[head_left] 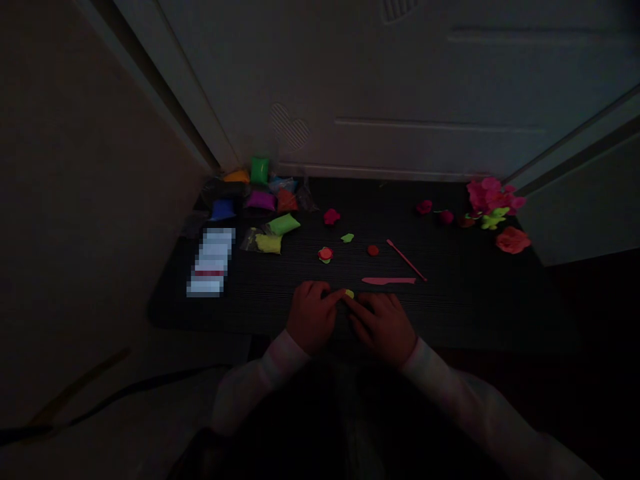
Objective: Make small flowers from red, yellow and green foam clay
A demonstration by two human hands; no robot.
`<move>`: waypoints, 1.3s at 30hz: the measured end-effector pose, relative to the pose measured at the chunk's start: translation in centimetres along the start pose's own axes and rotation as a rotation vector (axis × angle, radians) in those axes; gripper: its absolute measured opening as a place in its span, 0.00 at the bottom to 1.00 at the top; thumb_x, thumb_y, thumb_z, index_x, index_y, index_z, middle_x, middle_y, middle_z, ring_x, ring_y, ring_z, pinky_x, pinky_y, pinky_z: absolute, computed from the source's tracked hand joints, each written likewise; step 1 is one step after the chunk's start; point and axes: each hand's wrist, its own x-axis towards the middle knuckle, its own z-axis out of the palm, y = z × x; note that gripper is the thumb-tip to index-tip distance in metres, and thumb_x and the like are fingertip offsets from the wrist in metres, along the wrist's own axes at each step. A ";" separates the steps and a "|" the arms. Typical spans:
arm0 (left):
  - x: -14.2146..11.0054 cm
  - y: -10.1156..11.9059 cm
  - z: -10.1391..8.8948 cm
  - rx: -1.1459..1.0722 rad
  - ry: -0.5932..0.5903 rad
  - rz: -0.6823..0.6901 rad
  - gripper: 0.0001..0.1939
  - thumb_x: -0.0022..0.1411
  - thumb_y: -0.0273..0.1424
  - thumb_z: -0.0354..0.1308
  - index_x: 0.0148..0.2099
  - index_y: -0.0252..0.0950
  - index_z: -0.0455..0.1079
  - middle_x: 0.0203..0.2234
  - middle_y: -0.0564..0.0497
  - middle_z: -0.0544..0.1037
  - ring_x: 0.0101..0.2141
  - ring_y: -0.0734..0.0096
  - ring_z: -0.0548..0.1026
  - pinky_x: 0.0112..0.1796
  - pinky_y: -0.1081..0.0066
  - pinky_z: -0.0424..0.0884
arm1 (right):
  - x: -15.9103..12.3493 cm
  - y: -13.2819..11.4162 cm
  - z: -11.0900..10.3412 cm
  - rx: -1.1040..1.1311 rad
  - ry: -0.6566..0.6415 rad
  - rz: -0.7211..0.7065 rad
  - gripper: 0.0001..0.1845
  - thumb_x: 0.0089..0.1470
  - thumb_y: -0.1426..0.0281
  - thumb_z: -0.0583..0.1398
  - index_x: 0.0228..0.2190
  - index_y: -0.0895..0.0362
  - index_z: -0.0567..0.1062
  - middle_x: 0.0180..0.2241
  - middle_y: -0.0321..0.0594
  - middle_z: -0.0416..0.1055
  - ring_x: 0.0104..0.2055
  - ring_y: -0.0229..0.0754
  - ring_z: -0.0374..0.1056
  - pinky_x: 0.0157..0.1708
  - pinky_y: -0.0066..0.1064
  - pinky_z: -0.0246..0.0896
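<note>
In the dim head view, a small flat piece of yellow clay (349,294) lies at the fingertips of both hands, near the front of the dark table. My left hand (313,317) has its fingers curled, with one fingertip on the clay's edge. From the other side my right hand (384,327) reaches a finger to the same piece, its other fingers bent. Just beyond are a pink plastic clay knife (389,281), a thin pink stick tool (406,260), a red clay disc (373,251), a layered red-and-green clay piece (325,254) and a green clay leaf shape (347,237).
Several bags of coloured clay, including a green bag (259,170) and a purple bag (261,201), sit at the back left. A blurred white rectangle (213,261) lies left. Pink flowers (493,197) and a yellow-green figure (495,219) stand right. A white door (400,87) rises behind.
</note>
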 end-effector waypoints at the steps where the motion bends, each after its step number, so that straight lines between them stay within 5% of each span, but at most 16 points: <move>1: 0.0 0.0 0.0 -0.014 0.000 -0.001 0.18 0.54 0.24 0.49 0.46 0.41 0.69 0.32 0.48 0.69 0.36 0.64 0.62 0.37 0.63 0.62 | 0.0 0.0 0.0 0.011 0.009 0.007 0.18 0.53 0.67 0.51 0.46 0.55 0.68 0.34 0.43 0.67 0.34 0.42 0.58 0.34 0.34 0.48; 23: 0.0 0.6 0.2 0.134 -0.028 0.036 0.17 0.57 0.27 0.47 0.47 0.44 0.67 0.34 0.47 0.69 0.36 0.62 0.62 0.34 0.63 0.60 | 0.0 -0.1 0.0 -0.031 -0.013 0.002 0.16 0.52 0.67 0.52 0.43 0.54 0.70 0.34 0.43 0.67 0.34 0.43 0.57 0.34 0.35 0.48; 39: 0.0 0.2 0.0 0.030 -0.007 0.085 0.16 0.56 0.25 0.47 0.44 0.41 0.70 0.33 0.47 0.70 0.35 0.64 0.62 0.38 0.63 0.62 | -0.1 0.1 0.1 -0.002 0.038 0.017 0.15 0.52 0.69 0.52 0.41 0.57 0.71 0.33 0.43 0.69 0.33 0.42 0.58 0.32 0.34 0.48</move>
